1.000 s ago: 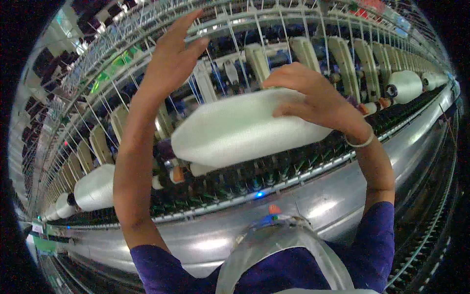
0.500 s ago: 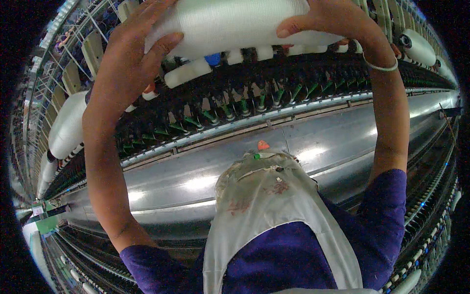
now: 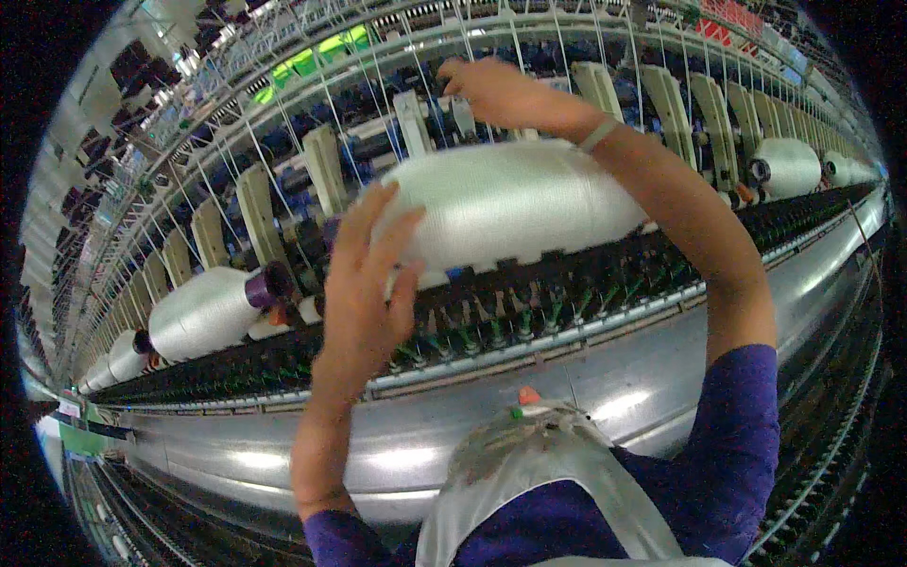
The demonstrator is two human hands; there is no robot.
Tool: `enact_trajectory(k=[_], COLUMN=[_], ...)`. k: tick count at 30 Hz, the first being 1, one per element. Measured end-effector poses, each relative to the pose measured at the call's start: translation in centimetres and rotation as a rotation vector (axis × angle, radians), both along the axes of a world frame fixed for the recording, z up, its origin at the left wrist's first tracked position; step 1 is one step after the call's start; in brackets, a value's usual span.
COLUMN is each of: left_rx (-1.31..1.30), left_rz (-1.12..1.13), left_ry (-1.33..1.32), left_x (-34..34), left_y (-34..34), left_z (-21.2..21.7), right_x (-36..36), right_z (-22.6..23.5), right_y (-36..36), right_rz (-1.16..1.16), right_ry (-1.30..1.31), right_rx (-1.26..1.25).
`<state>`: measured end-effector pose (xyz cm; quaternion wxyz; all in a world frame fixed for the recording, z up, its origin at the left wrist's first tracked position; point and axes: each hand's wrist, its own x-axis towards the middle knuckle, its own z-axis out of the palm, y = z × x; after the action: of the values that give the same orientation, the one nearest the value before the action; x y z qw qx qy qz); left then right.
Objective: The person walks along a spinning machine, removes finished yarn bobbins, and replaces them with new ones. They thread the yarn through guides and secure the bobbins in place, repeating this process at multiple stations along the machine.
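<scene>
White yarn is wound thickly on the large bobbin (image 3: pixel 515 203), which is seated lengthwise along the spinning frame, above the row of green-tipped spindles (image 3: pixel 529 321) and in front of the cream holder arms (image 3: pixel 326 170). The two-handed clasp seen half a second earlier has been given up. The left hand (image 3: pixel 367 288) is laid over the bobbin's left end with fingers spread and nothing enclosed; whether the yarn is pressed or only overlapped cannot be told. The right hand (image 3: pixel 496 93) has been carried above and beyond the bobbin, toward the hanging strands, its fingers partly bent; whether anything is pinched there cannot be made out. From this, the bobbin's weight is judged to be borne by the frame rather than by the hands, which leaves the right hand free for work behind it.

Compared with a second ago, the roles are reversed: then the left hand was raised and the right was placed on the yarn. The neighbouring bobbin (image 3: pixel 203 314) with its purple tube end (image 3: pixel 271 283) is now fully exposed at left.
</scene>
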<state>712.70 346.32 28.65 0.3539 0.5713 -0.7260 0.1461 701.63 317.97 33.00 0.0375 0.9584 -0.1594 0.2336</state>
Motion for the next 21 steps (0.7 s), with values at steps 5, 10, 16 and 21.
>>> enact_trajectory(k=[5,10,16,21], left_rx=[-0.117,-0.095,-0.070,-0.176], left_rz=[-0.018,0.162,0.004,-0.237], left_ry=[0.020,0.068,0.085,-0.056], left_x=[-1.1,0.3,0.1,-0.2], left_y=[3.1,6.0,4.1,-6.6], left_z=[-0.3,-0.4,2.1,7.9], right_x=[7.7,8.7,7.6,9.0], right_z=[-1.1,-1.1,0.1,5.0], right_y=[-5.5,-7.6,-7.4,-11.6], right_rz=[-0.036,0.057,0.054,0.152], right_ry=[0.321,0.370,0.177,-0.650], right_rx=[0.023,0.046,-0.162,0.126])
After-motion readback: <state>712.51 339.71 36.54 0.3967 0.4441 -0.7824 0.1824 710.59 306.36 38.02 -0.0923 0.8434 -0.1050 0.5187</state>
